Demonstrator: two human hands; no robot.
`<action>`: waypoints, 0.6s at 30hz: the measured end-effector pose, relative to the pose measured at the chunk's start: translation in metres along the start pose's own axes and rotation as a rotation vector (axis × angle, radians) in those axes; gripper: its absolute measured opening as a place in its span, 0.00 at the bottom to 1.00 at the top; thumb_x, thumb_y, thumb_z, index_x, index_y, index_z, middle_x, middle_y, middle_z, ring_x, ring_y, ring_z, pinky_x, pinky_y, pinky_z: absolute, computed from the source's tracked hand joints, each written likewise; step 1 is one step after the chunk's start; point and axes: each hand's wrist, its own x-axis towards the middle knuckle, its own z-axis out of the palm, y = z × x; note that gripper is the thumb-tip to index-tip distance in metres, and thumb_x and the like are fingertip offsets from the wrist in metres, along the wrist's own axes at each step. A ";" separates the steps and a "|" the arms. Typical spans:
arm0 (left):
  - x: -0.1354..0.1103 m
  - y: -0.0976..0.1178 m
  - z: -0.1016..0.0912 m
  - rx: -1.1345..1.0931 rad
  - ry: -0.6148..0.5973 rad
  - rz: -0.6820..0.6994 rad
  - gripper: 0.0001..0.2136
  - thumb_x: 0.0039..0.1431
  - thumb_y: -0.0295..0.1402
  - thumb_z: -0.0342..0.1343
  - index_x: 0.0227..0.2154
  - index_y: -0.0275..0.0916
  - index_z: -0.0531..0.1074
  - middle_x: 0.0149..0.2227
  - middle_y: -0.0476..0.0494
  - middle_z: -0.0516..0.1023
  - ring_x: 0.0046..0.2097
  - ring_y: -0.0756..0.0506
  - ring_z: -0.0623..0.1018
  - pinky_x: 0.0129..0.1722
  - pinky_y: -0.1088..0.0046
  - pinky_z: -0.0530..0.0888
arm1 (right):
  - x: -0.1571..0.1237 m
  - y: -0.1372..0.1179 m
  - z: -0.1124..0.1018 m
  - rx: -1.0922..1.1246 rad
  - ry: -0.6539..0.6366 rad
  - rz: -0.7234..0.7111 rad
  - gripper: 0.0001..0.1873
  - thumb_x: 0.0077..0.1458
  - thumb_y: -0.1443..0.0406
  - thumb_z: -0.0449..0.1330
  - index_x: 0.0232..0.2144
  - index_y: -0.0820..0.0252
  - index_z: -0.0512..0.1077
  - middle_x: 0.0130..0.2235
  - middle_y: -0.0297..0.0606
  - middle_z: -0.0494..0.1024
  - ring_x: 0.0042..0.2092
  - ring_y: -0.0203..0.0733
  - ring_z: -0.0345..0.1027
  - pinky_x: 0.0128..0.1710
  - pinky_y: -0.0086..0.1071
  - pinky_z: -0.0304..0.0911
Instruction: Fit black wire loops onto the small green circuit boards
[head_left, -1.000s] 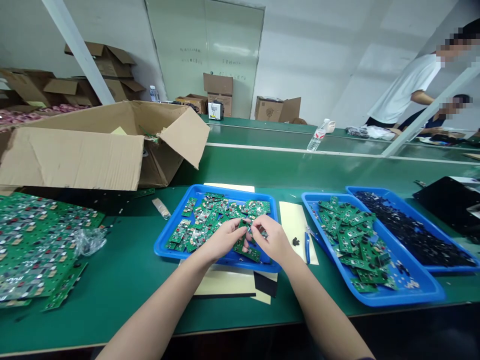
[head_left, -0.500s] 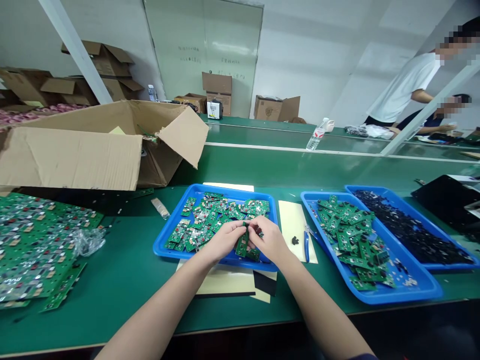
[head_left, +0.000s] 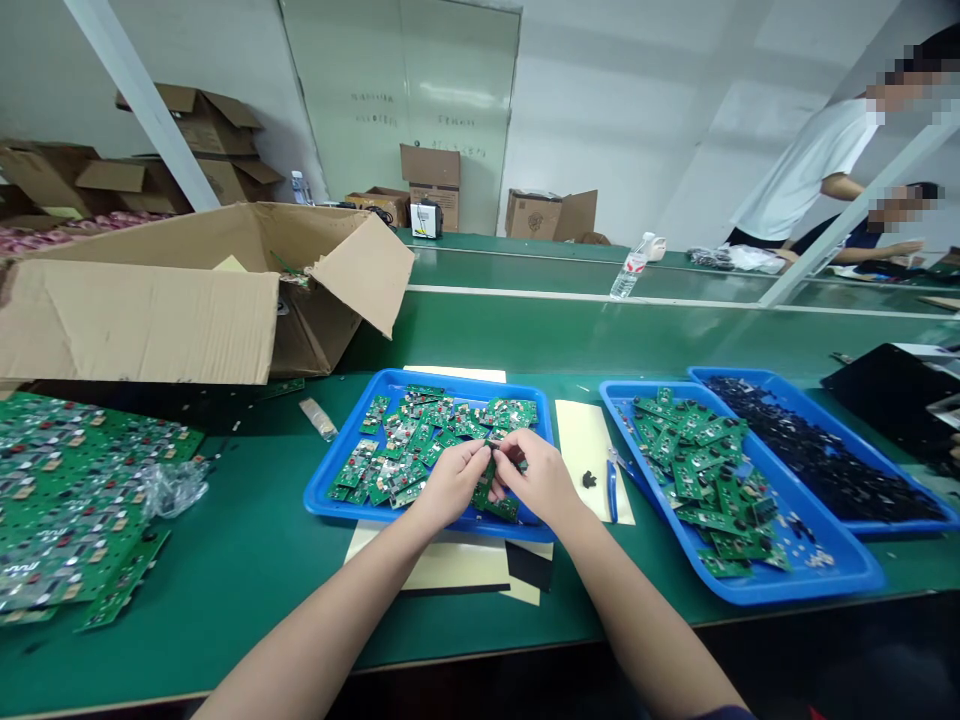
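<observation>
My left hand (head_left: 448, 482) and my right hand (head_left: 535, 474) meet over the near edge of a blue tray (head_left: 328, 487) filled with several small green circuit boards. Both hands pinch one small green circuit board (head_left: 486, 484) between their fingertips, holding it upright just above the tray. More boards lie loose in the tray behind the hands.
A second blue tray (head_left: 832, 580) of green boards and a third blue tray (head_left: 926, 519) of black parts lie to the right. Blue-handled cutters (head_left: 613, 490) rest on yellow paper (head_left: 581, 432). An open cardboard box (head_left: 187, 300) and board panels (head_left: 67, 490) sit left. Two people are at the far right.
The board between my fingers has turned from lying nearly flat to standing upright, and both hands have drawn slightly closer together.
</observation>
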 end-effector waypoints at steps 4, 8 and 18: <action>0.000 0.002 -0.001 -0.060 0.053 -0.007 0.12 0.56 0.39 0.46 0.27 0.36 0.69 0.17 0.51 0.71 0.20 0.49 0.72 0.22 0.74 0.70 | 0.000 0.001 -0.001 0.223 0.033 0.119 0.14 0.52 0.63 0.56 0.42 0.59 0.63 0.31 0.35 0.73 0.31 0.39 0.70 0.32 0.33 0.67; 0.000 0.005 -0.003 -0.146 0.080 -0.013 0.15 0.55 0.41 0.49 0.34 0.33 0.70 0.20 0.50 0.72 0.20 0.49 0.72 0.22 0.73 0.72 | 0.003 0.001 -0.005 0.301 0.022 0.086 0.09 0.54 0.64 0.54 0.38 0.59 0.69 0.33 0.38 0.76 0.33 0.39 0.71 0.34 0.33 0.68; -0.002 0.005 -0.002 -0.142 0.105 -0.006 0.18 0.55 0.47 0.50 0.31 0.34 0.71 0.20 0.49 0.73 0.19 0.50 0.72 0.20 0.75 0.70 | 0.004 0.001 -0.007 0.237 0.094 0.082 0.08 0.55 0.63 0.54 0.29 0.59 0.72 0.30 0.38 0.77 0.31 0.40 0.72 0.32 0.34 0.68</action>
